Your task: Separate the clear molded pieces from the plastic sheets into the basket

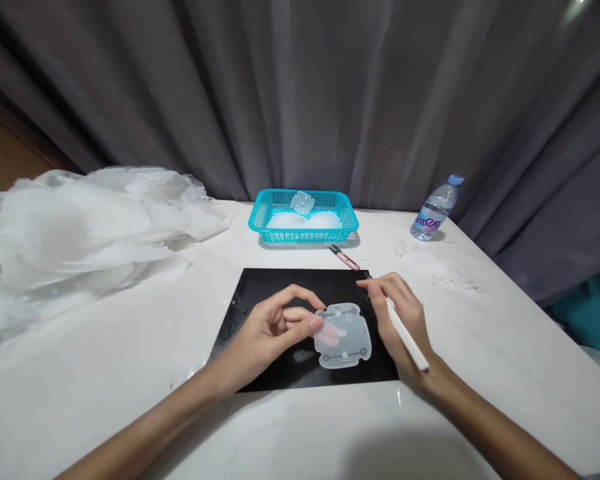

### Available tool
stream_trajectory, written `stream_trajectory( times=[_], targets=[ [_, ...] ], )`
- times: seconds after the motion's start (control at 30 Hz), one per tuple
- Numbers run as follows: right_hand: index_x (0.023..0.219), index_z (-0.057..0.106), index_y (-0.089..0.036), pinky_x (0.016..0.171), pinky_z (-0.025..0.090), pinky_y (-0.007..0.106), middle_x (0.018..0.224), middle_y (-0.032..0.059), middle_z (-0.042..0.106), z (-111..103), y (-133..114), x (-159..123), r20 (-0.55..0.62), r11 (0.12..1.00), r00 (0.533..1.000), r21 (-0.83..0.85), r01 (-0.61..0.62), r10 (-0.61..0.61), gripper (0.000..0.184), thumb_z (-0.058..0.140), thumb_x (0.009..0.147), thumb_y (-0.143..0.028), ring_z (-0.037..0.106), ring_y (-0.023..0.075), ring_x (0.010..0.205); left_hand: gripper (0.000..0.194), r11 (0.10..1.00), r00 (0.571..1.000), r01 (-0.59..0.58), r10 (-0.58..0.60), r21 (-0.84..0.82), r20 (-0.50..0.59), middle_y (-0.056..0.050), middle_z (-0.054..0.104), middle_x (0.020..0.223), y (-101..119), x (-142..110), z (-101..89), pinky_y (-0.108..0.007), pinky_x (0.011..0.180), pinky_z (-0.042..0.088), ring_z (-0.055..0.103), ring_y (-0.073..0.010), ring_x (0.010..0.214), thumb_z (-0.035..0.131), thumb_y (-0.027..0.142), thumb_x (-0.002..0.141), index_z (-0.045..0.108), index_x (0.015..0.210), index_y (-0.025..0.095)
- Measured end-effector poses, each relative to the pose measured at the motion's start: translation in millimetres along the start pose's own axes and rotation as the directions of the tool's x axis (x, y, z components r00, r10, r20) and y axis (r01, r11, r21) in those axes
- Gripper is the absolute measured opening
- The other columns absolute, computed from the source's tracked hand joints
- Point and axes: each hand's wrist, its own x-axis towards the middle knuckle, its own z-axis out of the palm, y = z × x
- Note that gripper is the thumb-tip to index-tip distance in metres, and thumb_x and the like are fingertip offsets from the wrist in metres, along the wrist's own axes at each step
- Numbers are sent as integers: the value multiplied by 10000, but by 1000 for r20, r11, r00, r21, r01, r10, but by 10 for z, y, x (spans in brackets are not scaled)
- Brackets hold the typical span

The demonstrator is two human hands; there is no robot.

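Note:
Between thumb and fingers my left hand [285,323] pinches the left edge of a translucent plastic piece [347,343] with small holes and slots, held over a black mat [265,287]. Some of my fingers show through it from behind. My right hand [400,310], to the right of the piece and apart from it, is closed around a slim white pen-like tool [407,337]. The tool's rear end points toward me; its tip is hard to make out past my fingers.
Beyond the mat stands a turquoise basket [305,235] holding white material and a similar translucent piece [303,202]. Pink-handled thread snips [346,258] lie before it. A big heap of white sheets [90,227] covers the left. At right are a water bottle [435,210] and translucent scraps [455,277].

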Motion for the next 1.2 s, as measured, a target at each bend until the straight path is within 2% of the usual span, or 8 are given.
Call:
stream_trajectory(
  times=[0.1, 0.33, 0.63, 0.7, 0.77, 0.93, 1.07, 1.2],
  targets=[
    [1118, 720, -218, 770, 540, 375, 911, 75, 656, 62, 122, -14, 29, 969, 978, -132, 209, -207, 251, 473, 1073, -203, 639, 221, 849, 182, 1000, 1000, -25, 25, -12, 9, -76, 827, 965, -1, 12, -27, -295, 839, 584, 789, -205, 901, 688, 337, 1003, 594, 1088, 206],
    [1123, 706, -192, 717, 559, 325, 922, 80, 651, 76, 341, 50, 217, 895, 893, -133, 427, -394, 328, 389, 1108, -275, 661, 202, 830, 161, 999, 999, -54, 54, 0, 1, -53, 811, 963, 43, 45, -76, -272, 861, 572, 781, -192, 961, 681, 308, 1013, 575, 1090, 215],
    [1060, 696, -186, 723, 555, 308, 898, 59, 653, 127, 494, 94, 210, 923, 919, -124, 363, -334, 256, 443, 1096, -206, 665, 175, 797, 302, 982, 987, -81, 103, 172, -120, -101, 811, 996, -161, 259, -373, -369, 917, 596, 793, -251, 966, 693, 445, 977, 559, 1093, 202],
    [1047, 685, -188, 758, 557, 314, 908, 58, 657, 157, 504, 76, 213, 931, 923, -109, 348, -320, 238, 452, 1094, -195, 663, 174, 812, 348, 873, 912, -185, 323, 452, -251, -111, 802, 993, -27, 472, -586, -393, 915, 602, 787, -270, 988, 634, 517, 989, 563, 1114, 200],
    [1034, 675, -188, 775, 555, 321, 910, 59, 657, 184, 500, 49, 219, 935, 924, -100, 341, -314, 225, 457, 1092, -183, 659, 177, 825, 421, 573, 856, -188, 493, 798, -152, -140, 786, 1119, 242, 737, -816, -415, 956, 591, 770, -274, 1065, 431, 575, 1055, 559, 1191, 198],
    [1012, 659, -198, 753, 546, 331, 887, 53, 641, 209, 468, -10, 274, 920, 899, -99, 380, -343, 206, 468, 1085, -174, 639, 183, 808, 389, 288, 909, -161, 416, 944, 28, -74, 762, 1251, 980, 1151, -1210, -387, 1002, 540, 726, -284, 1140, 522, 547, 998, 699, 1135, 228],
    [1013, 654, -194, 753, 543, 335, 890, 56, 644, 216, 459, -43, 275, 920, 896, -79, 383, -349, 200, 470, 1079, -152, 633, 187, 814, 334, 88, 930, -12, 367, 996, -21, -55, 779, 1161, 1086, 922, -1425, -373, 965, 537, 734, -265, 1057, 468, 434, 1016, 716, 1140, 246],
    [976, 649, -201, 734, 533, 329, 875, 51, 639, 249, 440, -91, 313, 913, 881, -86, 399, -356, 193, 490, 1071, -148, 624, 186, 791, 272, -104, 902, 269, 377, 957, -213, -155, 752, 1184, 893, 478, -1837, -539, 1105, 426, 660, -384, 1191, 587, 385, 941, 731, 1045, 180]
  ],
)
